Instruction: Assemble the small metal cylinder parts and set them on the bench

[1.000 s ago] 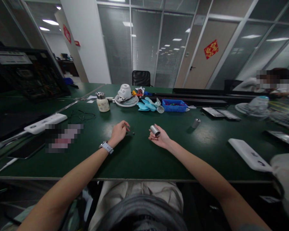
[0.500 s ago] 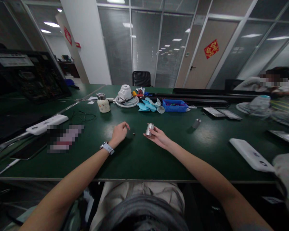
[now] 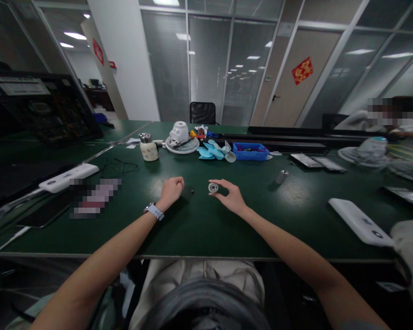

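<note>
Between thumb and fingers, my right hand (image 3: 232, 197) grips a short silver metal cylinder (image 3: 213, 187) just above the green table. Its round end, with a ring and a dark centre, faces me. My left hand (image 3: 172, 190) is curled closed at the table surface; whatever its fingers may hold is hidden. A tiny dark piece (image 3: 192, 191) lies on the table between my two hands, touching neither. Farther right, a second silver cylinder (image 3: 281, 176) of similar look stands by itself, slightly tilted in view.
Along the back are a cream bottle (image 3: 149, 147), a white fan housing (image 3: 179, 133), light-blue fan blades (image 3: 211, 150) and a blue basket (image 3: 250, 151). White power strips lie left (image 3: 69, 177) and right (image 3: 359, 221). Another person (image 3: 361, 120) sits at the far right.
My right hand has turned the silver cylinder from its side view to end-on, now pinching it by its edges. The fingers of my left hand have curled in more tightly.
</note>
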The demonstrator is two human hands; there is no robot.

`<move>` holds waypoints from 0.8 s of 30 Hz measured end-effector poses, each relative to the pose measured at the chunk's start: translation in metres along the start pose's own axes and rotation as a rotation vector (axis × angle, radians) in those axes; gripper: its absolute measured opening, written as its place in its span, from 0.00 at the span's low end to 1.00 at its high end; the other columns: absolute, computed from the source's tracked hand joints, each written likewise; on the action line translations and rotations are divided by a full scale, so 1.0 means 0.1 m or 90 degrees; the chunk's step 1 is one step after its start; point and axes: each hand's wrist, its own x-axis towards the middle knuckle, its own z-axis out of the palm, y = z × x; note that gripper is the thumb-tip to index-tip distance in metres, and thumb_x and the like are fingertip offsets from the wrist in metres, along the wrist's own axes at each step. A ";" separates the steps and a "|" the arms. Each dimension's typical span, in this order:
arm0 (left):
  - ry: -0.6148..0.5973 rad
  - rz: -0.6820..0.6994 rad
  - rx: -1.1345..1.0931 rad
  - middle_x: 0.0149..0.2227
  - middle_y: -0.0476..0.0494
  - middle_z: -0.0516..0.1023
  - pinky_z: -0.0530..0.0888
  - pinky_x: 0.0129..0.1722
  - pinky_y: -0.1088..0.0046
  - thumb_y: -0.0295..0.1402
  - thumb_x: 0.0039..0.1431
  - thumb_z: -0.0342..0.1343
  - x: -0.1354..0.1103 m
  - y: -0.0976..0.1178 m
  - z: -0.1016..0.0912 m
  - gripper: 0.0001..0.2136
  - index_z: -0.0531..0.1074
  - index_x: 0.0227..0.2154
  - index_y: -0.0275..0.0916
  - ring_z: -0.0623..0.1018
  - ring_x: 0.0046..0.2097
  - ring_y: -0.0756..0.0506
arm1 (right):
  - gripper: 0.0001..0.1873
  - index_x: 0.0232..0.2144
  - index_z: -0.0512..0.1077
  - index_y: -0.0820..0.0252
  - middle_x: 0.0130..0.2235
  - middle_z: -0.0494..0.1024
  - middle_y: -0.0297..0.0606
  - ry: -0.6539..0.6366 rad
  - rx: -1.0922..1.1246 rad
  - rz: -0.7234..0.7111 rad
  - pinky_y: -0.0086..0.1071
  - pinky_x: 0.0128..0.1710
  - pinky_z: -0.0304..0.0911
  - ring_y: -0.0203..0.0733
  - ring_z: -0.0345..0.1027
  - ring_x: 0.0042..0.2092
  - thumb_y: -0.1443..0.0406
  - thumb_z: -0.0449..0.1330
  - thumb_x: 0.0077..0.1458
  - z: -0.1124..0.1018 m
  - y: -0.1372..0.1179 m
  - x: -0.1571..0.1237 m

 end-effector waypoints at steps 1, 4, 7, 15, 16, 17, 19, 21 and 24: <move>-0.001 0.003 0.003 0.20 0.47 0.71 0.61 0.29 0.72 0.28 0.46 0.41 0.00 0.00 0.00 0.10 0.66 0.17 0.41 0.71 0.28 0.45 | 0.23 0.43 0.74 0.47 0.49 0.74 0.34 0.016 0.024 0.017 0.48 0.58 0.58 0.46 0.63 0.56 0.70 0.68 0.43 0.00 0.01 0.01; -0.003 0.011 0.006 0.19 0.48 0.69 0.60 0.28 0.72 0.28 0.45 0.41 0.00 0.00 -0.01 0.09 0.64 0.16 0.41 0.70 0.27 0.46 | 0.25 0.44 0.73 0.53 0.43 0.77 0.36 0.089 0.089 0.085 0.39 0.49 0.67 0.42 0.71 0.46 0.69 0.69 0.41 -0.01 0.08 0.07; -0.007 0.020 0.002 0.18 0.48 0.67 0.60 0.28 0.72 0.27 0.44 0.41 0.00 0.00 -0.02 0.09 0.62 0.15 0.41 0.69 0.26 0.46 | 0.24 0.45 0.72 0.55 0.40 0.77 0.37 0.147 0.059 0.091 0.37 0.46 0.69 0.40 0.72 0.41 0.67 0.69 0.42 -0.17 0.16 0.15; -0.015 0.012 -0.001 0.19 0.48 0.68 0.61 0.29 0.72 0.28 0.43 0.41 0.00 0.00 0.00 0.09 0.64 0.15 0.41 0.70 0.27 0.46 | 0.25 0.51 0.66 0.61 0.44 0.76 0.48 0.389 -0.474 0.014 0.46 0.49 0.63 0.49 0.71 0.44 0.63 0.61 0.50 -1.31 0.49 0.35; -0.016 0.014 -0.002 0.19 0.48 0.68 0.61 0.29 0.72 0.28 0.43 0.41 0.00 -0.01 0.01 0.09 0.64 0.16 0.41 0.70 0.27 0.46 | 0.25 0.52 0.65 0.62 0.45 0.76 0.50 0.416 -0.525 0.037 0.47 0.49 0.62 0.51 0.71 0.44 0.63 0.60 0.51 -1.44 0.55 0.36; -0.017 0.015 -0.005 0.19 0.48 0.68 0.61 0.29 0.72 0.28 0.43 0.41 0.01 -0.02 0.02 0.09 0.65 0.16 0.41 0.70 0.27 0.46 | 0.25 0.52 0.64 0.63 0.45 0.76 0.52 0.437 -0.562 0.062 0.48 0.49 0.61 0.52 0.71 0.45 0.64 0.59 0.51 -1.55 0.61 0.37; -0.018 0.020 -0.013 0.18 0.48 0.68 0.61 0.28 0.71 0.28 0.43 0.41 0.01 -0.05 0.04 0.09 0.65 0.16 0.41 0.70 0.27 0.46 | 0.25 0.53 0.63 0.64 0.46 0.75 0.54 0.472 -0.600 0.115 0.48 0.50 0.60 0.54 0.70 0.46 0.65 0.58 0.52 -1.72 0.72 0.37; -0.018 0.025 -0.020 0.18 0.48 0.68 0.61 0.28 0.72 0.28 0.43 0.41 0.02 -0.07 0.05 0.09 0.64 0.16 0.41 0.69 0.26 0.46 | 0.26 0.54 0.62 0.66 0.46 0.75 0.56 0.500 -0.603 0.170 0.47 0.50 0.59 0.55 0.69 0.47 0.66 0.57 0.53 -1.84 0.80 0.37; -0.020 0.027 -0.021 0.18 0.49 0.68 0.61 0.28 0.72 0.28 0.43 0.41 0.02 -0.07 0.05 0.08 0.63 0.16 0.41 0.69 0.26 0.46 | 0.27 0.55 0.61 0.67 0.47 0.74 0.57 0.511 -0.592 0.213 0.47 0.50 0.58 0.56 0.68 0.49 0.65 0.56 0.53 -1.93 0.84 0.36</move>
